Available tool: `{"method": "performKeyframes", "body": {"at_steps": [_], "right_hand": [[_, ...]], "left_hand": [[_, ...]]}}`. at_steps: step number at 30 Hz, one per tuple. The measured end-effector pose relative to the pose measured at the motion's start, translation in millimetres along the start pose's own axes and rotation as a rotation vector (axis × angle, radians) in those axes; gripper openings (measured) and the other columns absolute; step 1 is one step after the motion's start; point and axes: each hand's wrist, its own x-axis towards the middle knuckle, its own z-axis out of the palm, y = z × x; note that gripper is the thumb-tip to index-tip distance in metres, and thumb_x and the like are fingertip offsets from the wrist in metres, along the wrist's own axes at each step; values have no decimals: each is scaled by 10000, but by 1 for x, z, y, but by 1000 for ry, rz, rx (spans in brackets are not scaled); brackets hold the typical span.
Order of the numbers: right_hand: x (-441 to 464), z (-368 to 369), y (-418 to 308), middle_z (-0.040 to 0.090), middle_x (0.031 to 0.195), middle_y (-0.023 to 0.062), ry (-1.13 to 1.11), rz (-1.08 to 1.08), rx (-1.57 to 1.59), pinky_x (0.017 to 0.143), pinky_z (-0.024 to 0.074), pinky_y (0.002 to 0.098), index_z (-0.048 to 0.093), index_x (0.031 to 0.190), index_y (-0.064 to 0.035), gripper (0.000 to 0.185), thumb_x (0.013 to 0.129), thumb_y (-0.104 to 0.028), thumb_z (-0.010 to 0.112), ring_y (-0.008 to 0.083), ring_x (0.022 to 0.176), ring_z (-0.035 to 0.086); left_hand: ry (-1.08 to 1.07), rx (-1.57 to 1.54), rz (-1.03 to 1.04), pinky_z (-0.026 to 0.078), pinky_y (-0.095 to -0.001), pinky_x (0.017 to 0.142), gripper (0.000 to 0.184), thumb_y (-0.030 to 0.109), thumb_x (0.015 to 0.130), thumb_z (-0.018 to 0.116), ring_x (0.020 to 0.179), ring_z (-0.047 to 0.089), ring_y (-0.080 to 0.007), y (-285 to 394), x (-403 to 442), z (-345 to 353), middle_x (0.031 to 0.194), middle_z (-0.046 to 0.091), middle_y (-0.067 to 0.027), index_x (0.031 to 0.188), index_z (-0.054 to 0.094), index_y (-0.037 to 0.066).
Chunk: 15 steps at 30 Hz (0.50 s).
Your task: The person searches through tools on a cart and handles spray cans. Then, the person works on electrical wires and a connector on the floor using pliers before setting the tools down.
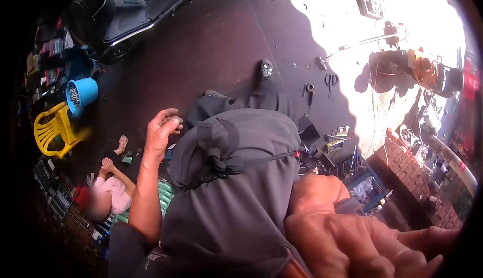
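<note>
My left hand [163, 128] is raised beside my lap, its fingers loosely bent and the thumb a little apart from them. Nothing shows in it. Dark grey cloth [246, 177] covers my front and lap, with a knotted black strap [219, 163] at its middle. Very large and close to the camera, my right hand [357, 245] reaches toward the lower right with its fingers apart. I see no object in it, though some fingertips are hard to make out. My shoe [266, 68] rests on the dark floor ahead.
A scooter [136, 16] stands at upper left, above a blue bucket [83, 94] and a yellow plastic chair [55, 131]. Another person [119, 192] sits at lower left. Scissors [330, 83] and a tape roll [310, 87] lie on the floor. Tools [344, 162] clutter my right side.
</note>
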Motion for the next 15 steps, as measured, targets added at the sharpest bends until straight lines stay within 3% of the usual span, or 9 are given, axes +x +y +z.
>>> {"method": "performKeyframes", "body": {"at_steps": [10, 12, 15], "right_hand": [[38, 18, -13, 519, 1190, 351, -1, -485, 72, 850, 506, 472, 471, 1293, 135, 474, 987, -207, 591, 382, 999, 598], [46, 19, -17, 512, 1202, 364, -18, -491, 87, 856, 505, 478, 464, 1298, 142, 476, 993, -205, 583, 390, 1009, 596], [46, 10, -35, 480, 1243, 394, -122, -291, 98, 892, 474, 505, 444, 1322, 142, 548, 980, -252, 609, 419, 1057, 580]], "left_hand": [[142, -25, 9, 521, -278, 713, 357, 154, 890, 633, 810, 637, -134, -5, 12, 8, 952, 668, -78, 1196, 590, -26], [114, -42, -15, 521, -278, 715, 382, 175, 882, 655, 816, 643, -140, -14, 10, 8, 954, 673, -83, 1201, 588, -25], [180, -61, -35, 524, -288, 703, 397, 190, 869, 660, 804, 650, -148, -28, 6, 16, 937, 680, -90, 1198, 603, -25]]}}
